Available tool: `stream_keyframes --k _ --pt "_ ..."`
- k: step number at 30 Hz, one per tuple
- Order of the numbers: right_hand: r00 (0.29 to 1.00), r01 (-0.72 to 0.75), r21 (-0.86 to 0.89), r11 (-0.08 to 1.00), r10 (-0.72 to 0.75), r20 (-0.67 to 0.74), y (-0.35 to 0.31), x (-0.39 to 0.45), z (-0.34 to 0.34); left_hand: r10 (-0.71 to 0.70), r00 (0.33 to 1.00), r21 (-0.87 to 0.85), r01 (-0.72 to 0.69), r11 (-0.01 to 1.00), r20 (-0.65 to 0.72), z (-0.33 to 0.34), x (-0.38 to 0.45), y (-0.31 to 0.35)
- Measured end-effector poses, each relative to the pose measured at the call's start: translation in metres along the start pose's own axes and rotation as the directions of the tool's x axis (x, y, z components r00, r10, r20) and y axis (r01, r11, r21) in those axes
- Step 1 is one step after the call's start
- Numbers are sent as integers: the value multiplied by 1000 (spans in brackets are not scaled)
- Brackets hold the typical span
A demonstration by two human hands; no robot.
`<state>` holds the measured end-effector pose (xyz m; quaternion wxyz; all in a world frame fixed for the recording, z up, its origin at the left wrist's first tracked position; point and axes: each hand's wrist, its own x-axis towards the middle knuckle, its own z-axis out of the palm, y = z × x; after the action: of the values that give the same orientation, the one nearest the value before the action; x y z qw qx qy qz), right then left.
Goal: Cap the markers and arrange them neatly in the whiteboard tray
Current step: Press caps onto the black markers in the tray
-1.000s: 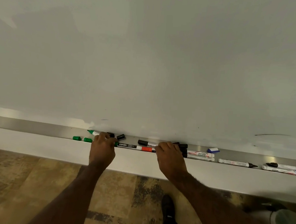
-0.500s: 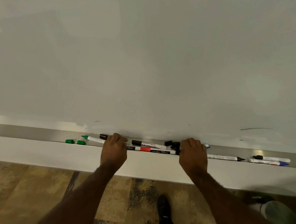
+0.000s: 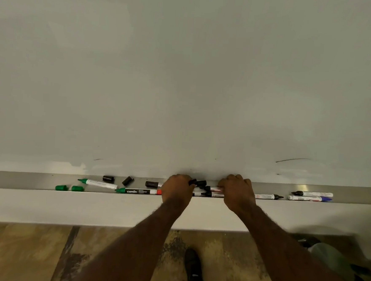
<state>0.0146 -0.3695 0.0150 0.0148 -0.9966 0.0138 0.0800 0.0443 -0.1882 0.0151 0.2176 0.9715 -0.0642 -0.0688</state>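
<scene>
The metal whiteboard tray (image 3: 23, 180) holds scattered markers and caps. My left hand (image 3: 176, 191) pinches a black cap (image 3: 199, 182) at its fingertips. My right hand (image 3: 237, 192) curls round the right end of a white marker with a red label (image 3: 215, 189); a second similar marker (image 3: 207, 194) lies just below it. To the left lie an uncapped green marker (image 3: 98, 183), a black-labelled marker (image 3: 137, 191), two green caps (image 3: 61, 187) (image 3: 77, 188) and two loose black caps (image 3: 108, 178) (image 3: 127, 181). A black-capped marker (image 3: 152, 184) is partly hidden by my left hand.
Right of my hands lie an uncapped black marker (image 3: 268, 196), a black-capped marker (image 3: 312, 194) and a blue marker (image 3: 310, 198). The whiteboard (image 3: 184, 85) fills the view above. Below are a wooden floor, my shoe (image 3: 193, 263) and a bin (image 3: 334, 260).
My left hand has let go of the left end of the black-labelled marker and moved right to the black cap, close to my right hand. My right hand stayed at the middle cluster.
</scene>
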Motion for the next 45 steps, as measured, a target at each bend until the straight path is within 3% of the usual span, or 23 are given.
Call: stream_keyframes --k 8,14,20,27,36,45 --pt "998 59 -107 993 -62 -30 5 -1 0 -72 997 -66 71 995 -15 5 3 3" --pt "984 97 35 995 -91 -151 -3 -9 4 62 990 -123 -78 989 -130 3 -8 -21" --pt "973 143 140 980 -112 -204 -22 -16 -3 94 993 -247 -109 963 -71 -11 -17 -31" --pt "967 185 191 964 -144 -209 -35 -20 -4 147 988 -261 -154 953 -49 -19 -27 -29" --pt "967 160 486 859 -39 -250 -56 -28 8 41 989 -350 -89 933 -142 -17 -39 -30" --pt "970 173 486 857 -63 -234 -70 -12 2 -42 987 -380 -20 925 -156 -30 -32 -32"
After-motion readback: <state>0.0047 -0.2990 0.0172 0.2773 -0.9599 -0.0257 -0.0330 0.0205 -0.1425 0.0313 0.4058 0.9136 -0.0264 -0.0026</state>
